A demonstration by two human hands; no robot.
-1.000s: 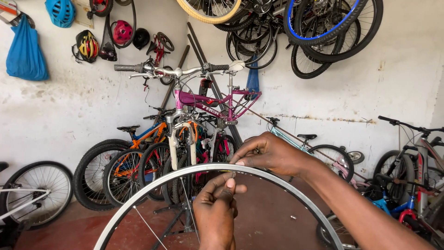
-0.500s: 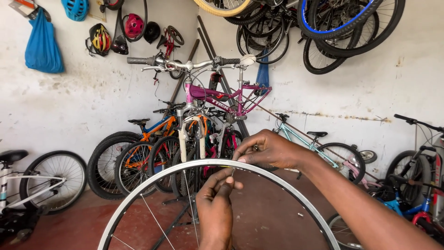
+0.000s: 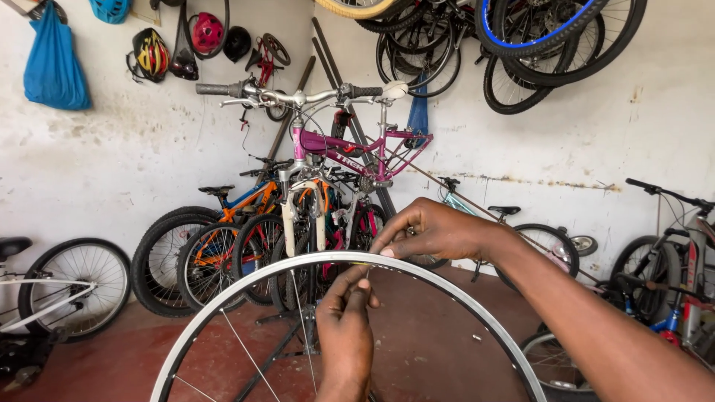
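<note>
While pinching a spoke (image 3: 363, 286) beneath, left hand (image 3: 344, 335); right hand (image 3: 432, 229) gripping wheel rim (image 3: 223, 304) above.

The view swung left and tipped slightly down over the second. The blue bag (image 3: 52, 63) slid from the left edge toward the upper left of the frame, and the helmets (image 3: 151, 53) beside it rose toward the top edge. The white-framed bicycle wheel (image 3: 73, 286) at lower left came fully into view. The silver rim (image 3: 350, 313) showed more of its arc in the lower middle. The left hand (image 3: 345, 335) brought its fingertips up closer to the rim's inner edge, just under the right hand (image 3: 432, 231).
</note>
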